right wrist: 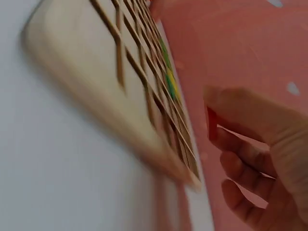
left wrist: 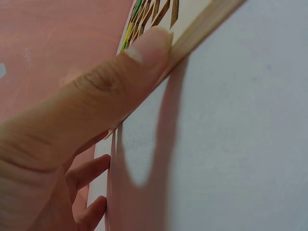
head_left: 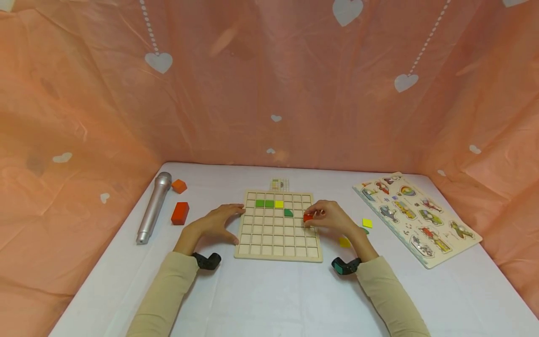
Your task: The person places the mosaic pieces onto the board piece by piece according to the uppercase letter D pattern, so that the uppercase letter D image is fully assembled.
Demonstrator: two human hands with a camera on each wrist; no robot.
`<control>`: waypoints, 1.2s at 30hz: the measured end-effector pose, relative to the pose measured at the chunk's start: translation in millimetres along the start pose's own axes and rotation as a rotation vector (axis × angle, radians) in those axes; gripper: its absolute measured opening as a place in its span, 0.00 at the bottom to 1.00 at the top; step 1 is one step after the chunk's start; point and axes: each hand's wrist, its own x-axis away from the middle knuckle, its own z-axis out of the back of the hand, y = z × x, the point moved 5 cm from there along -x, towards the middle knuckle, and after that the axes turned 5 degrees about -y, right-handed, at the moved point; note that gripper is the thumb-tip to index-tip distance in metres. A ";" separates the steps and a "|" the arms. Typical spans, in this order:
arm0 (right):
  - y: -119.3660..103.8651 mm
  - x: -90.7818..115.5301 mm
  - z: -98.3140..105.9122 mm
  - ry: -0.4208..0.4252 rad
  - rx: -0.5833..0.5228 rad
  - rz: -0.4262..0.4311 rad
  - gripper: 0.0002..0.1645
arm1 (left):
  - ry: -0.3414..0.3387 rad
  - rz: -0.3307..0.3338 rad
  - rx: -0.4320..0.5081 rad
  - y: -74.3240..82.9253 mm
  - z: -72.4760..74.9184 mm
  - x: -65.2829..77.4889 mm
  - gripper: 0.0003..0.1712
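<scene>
A light wooden grid board (head_left: 278,257) lies on the white table in front of me. In its upper rows sit two green square tiles (head_left: 265,203), a yellow square tile (head_left: 279,204) and a green tile with one slanted corner (head_left: 288,213). My right hand (head_left: 335,217) pinches a red tile (head_left: 308,218) between thumb and index finger, over the board's right edge; the right wrist view shows the tile (right wrist: 211,124) edge-on. At the board's left side, my left hand (head_left: 215,223) is spread, thumb (left wrist: 151,48) and fingertips at the edge.
Yellow tiles (head_left: 367,223) and a green piece lie right of the board, partly behind my right forearm. A picture puzzle board (head_left: 417,220) lies far right. On the left are a silver microphone (head_left: 154,208), a red block (head_left: 180,213) and an orange block (head_left: 179,186). A small printed card (head_left: 280,184) lies behind the board.
</scene>
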 end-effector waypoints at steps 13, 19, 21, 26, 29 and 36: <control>-10.8 -31.9 -39.7 0.021 0.003 0.086 0.09 | -0.004 0.007 0.005 -0.4 -0.2 -0.3 0.52; -12.1 -32.0 -42.2 -0.006 0.019 0.103 0.06 | -0.004 0.003 0.000 0.6 0.3 1.0 0.52; -12.4 -31.3 -41.5 -0.015 0.024 0.088 0.05 | -0.005 0.004 -0.002 0.7 0.4 1.4 0.52; -12.3 -29.7 -40.8 -0.056 0.032 0.065 0.04 | -0.001 0.006 -0.004 1.0 0.2 1.9 0.51; -12.5 -29.0 -40.2 -0.064 0.058 0.077 0.04 | -0.001 0.009 0.001 1.3 0.0 1.8 0.51; -15.1 -28.7 -38.1 -0.067 0.112 0.132 0.05 | 0.014 -0.001 -0.008 1.0 -0.2 0.5 0.50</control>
